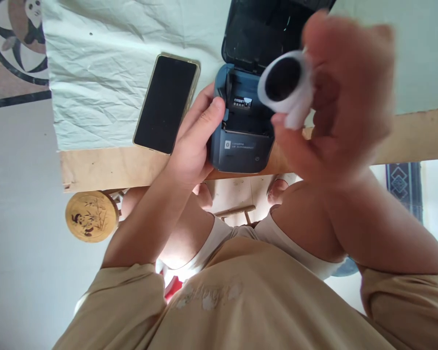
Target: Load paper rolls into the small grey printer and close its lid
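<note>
A small dark blue label printer (241,153) is tipped up at the table's front edge, its black lid (264,36) swung back. My left hand (197,133) is wrapped round the printer's left side, thumb on the rim. Inside its bay, a small printed sticker shows. Just right of the bay, my right hand (345,102) grips a white paper roll (302,104) between thumb and fingers. The roll's dark round end faces the printer, and it partly covers the bay's right side. Motion blurs the right hand.
A smartphone (166,102) lies on the pale green cloth (105,63), left of the printer. Bare wood (109,167) runs along the table's front edge. Below it on the left stands a round wooden stool (92,216). My legs are under the table edge.
</note>
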The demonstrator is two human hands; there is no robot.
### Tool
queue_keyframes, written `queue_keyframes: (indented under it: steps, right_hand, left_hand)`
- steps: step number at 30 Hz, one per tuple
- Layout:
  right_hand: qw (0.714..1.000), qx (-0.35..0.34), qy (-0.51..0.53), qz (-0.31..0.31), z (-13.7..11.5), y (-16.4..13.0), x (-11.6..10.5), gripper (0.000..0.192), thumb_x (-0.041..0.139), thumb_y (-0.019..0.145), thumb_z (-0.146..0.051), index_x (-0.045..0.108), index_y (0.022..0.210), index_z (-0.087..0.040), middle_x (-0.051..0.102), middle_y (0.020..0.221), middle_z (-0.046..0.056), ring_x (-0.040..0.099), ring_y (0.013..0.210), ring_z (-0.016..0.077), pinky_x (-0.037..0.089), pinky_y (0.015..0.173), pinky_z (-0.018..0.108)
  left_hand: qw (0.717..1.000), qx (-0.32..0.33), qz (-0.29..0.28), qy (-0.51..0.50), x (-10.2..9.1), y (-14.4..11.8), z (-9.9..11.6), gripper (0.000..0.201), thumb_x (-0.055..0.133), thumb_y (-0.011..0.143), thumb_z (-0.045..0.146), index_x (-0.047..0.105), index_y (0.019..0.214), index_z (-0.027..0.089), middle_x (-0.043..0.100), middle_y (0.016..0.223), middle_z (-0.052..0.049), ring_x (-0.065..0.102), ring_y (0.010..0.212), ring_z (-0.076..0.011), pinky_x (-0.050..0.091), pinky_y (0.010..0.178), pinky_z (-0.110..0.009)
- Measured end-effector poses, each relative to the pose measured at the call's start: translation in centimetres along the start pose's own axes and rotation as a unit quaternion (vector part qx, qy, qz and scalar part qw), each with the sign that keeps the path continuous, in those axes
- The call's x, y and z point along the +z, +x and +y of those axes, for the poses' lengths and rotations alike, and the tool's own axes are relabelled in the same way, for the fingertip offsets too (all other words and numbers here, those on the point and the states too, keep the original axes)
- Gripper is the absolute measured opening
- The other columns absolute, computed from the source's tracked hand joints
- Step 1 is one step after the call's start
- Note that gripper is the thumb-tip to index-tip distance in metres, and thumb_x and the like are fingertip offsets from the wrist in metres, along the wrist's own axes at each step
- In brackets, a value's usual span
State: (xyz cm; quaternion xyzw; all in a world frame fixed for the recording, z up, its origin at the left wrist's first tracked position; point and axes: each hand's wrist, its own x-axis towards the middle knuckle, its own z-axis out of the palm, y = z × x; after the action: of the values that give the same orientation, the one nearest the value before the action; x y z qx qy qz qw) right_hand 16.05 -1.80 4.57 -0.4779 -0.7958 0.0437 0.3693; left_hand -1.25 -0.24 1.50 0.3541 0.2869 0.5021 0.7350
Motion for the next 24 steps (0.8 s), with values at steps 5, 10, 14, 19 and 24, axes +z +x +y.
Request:
queue_keyframes:
  steps: [5, 10, 14, 19, 24]
  right_hand:
    - [0.998, 0.010, -0.061, -0.002, -0.2, 0.0, 0.8, 0.033, 0.057, 0.078, -0.006, 0.058, 0.107, -0.022, 0.069, 0.113, 0.001, 0.068, 0.106, 0.0146, 0.056, 0.085, 0.029]
    - [0.997, -0.043, -0.052, 0.024, 0.0, 0.2, 0.9, 0.011, 0.056, 0.090, -0.015, 0.061, 0.082, -0.019, 0.072, 0.112, 0.000, 0.070, 0.104, 0.0164, 0.056, 0.087, 0.032]
    - [0.992, -0.102, -0.052, 0.055, 0.0, -0.1, 0.7, 0.008, 0.061, 0.086, -0.015, 0.061, 0.078, -0.018, 0.067, 0.091, 0.003, 0.063, 0.085, 0.0158, 0.048, 0.075, 0.033]
    - [0.980, -0.196, -0.014, -0.012, 0.1, -0.6, 0.9, 0.012, 0.066, 0.079, -0.013, 0.057, 0.082, -0.021, 0.066, 0.086, -0.001, 0.056, 0.076, 0.0142, 0.039, 0.068, 0.033]
    - [0.981, -0.191, 0.016, -0.030, 0.2, -0.6, 0.7, 0.006, 0.064, 0.086, -0.026, 0.062, 0.085, -0.021, 0.069, 0.093, 0.000, 0.060, 0.084, 0.0165, 0.043, 0.073, 0.036]
  left_hand:
    - [1.000, 0.002, -0.002, 0.011, -0.1, -0.3, 0.3, 0.027, 0.044, 0.102, 0.030, 0.069, 0.100, 0.021, 0.069, 0.110, -0.005, 0.054, 0.136, -0.0232, 0.048, 0.105, -0.029]
    - [0.998, 0.058, -0.028, 0.009, -1.6, 0.7, -1.5, 0.028, 0.062, 0.094, 0.043, 0.071, 0.109, 0.021, 0.068, 0.101, -0.005, 0.062, 0.125, -0.0260, 0.052, 0.100, -0.032]
    - [0.993, 0.094, -0.063, 0.012, -3.1, 1.6, -2.8, 0.032, 0.061, 0.093, 0.048, 0.071, 0.109, 0.022, 0.067, 0.095, -0.005, 0.066, 0.114, -0.0237, 0.053, 0.090, -0.029]
    - [0.985, 0.116, -0.120, 0.037, -4.6, 2.0, -3.3, 0.036, 0.067, 0.086, 0.044, 0.069, 0.117, 0.025, 0.069, 0.099, -0.004, 0.066, 0.093, -0.0193, 0.053, 0.075, -0.026]
    - [0.979, 0.145, -0.132, 0.062, -5.5, 2.6, -4.1, 0.056, 0.085, 0.071, 0.031, 0.066, 0.124, 0.026, 0.066, 0.097, -0.002, 0.059, 0.081, -0.0132, 0.050, 0.070, -0.022]
